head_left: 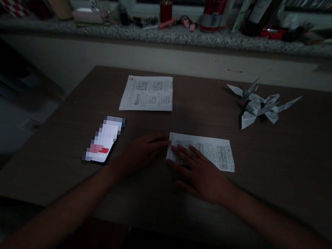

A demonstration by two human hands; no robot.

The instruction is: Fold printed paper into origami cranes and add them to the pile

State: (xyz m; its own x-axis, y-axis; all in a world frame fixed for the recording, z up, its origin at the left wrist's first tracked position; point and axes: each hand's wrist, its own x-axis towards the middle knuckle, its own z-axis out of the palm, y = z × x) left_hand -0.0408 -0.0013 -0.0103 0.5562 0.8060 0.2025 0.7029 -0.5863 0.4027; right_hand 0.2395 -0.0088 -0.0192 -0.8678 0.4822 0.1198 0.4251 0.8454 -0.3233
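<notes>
A folded printed paper (212, 151) lies on the wooden table (288, 159) in front of me. My right hand (200, 173) rests flat on its left part, fingers stretched out and pressing it down. My left hand (143, 152) lies on the table just left of the paper, its fingertips touching the paper's left edge, fingers extended. Neither hand grips anything.
A lit phone (103, 139) lies left of my left hand. A printed instruction sheet (147, 93) sits further back. Several folded paper cranes (258, 105) lie at the back right. A stone ledge (179, 37) behind holds bottles and clutter. The room is dim.
</notes>
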